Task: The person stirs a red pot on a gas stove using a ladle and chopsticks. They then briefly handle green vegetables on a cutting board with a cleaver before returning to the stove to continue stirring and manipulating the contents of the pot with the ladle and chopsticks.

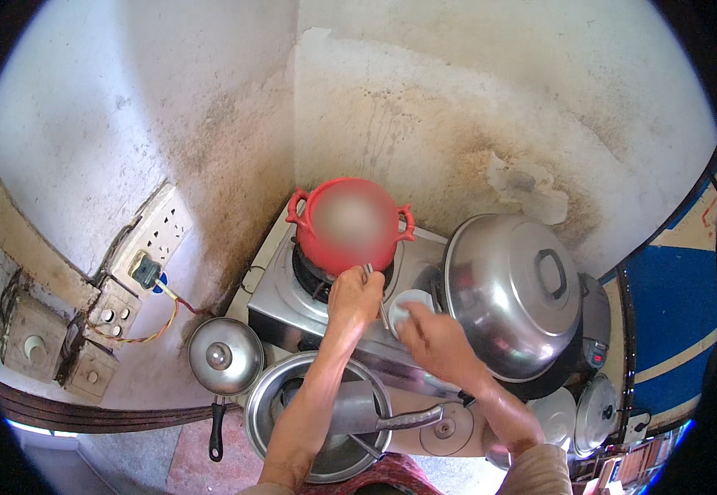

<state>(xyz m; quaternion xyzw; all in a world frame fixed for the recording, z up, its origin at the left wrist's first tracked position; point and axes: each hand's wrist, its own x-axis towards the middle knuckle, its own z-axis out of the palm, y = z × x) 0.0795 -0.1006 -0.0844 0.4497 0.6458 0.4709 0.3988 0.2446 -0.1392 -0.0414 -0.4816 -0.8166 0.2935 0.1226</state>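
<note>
My left hand (353,297) is closed around a thin stick-like utensil (385,314), at the near side of a red two-handled pot (315,257). The pot sits on the left burner of a steel gas stove (272,309), and its inside is blurred. Beside my left hand, my right hand (429,337) is over the near edge of a small white bowl (411,301). Motion blurs the right fingers, so whether they hold anything is unclear. The bowl rests on the stove top, between the red pot and a large domed metal lid (494,297).
Below my left arm stands a steel basin (256,427) with a cleaver (358,408) across it. A small lidded pan (225,352) is at left. Near the right forearm lies a glass lid (457,436). A plugged cord (170,328) hangs from the wall sockets (160,229).
</note>
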